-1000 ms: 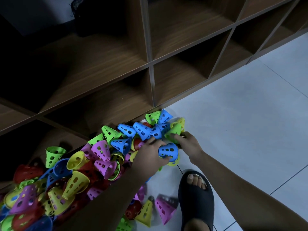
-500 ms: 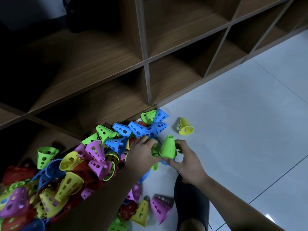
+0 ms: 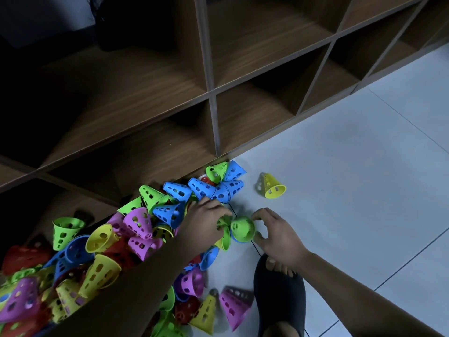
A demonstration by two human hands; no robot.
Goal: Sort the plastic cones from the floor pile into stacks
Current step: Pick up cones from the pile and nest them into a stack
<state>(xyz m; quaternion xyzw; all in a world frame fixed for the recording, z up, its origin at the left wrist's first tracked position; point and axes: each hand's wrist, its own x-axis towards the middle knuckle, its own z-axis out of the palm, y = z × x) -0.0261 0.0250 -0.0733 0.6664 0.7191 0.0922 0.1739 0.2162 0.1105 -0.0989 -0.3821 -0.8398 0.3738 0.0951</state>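
Two hands work at green cones at the edge of a floor pile, seen from the head camera.

The right hand curls thumb and fingers round a green cone, narrow end up, nested over a blue cone whose rim shows beneath on the tiled floor. The left hand pinches a second green cone beside it. The cone pile lies against the wooden cubby shelf. A lime cone stands mouth up at the bottom cubby; whether it is inside is unclear. A yellow cone lies apart. A black sandal is near the right hand.
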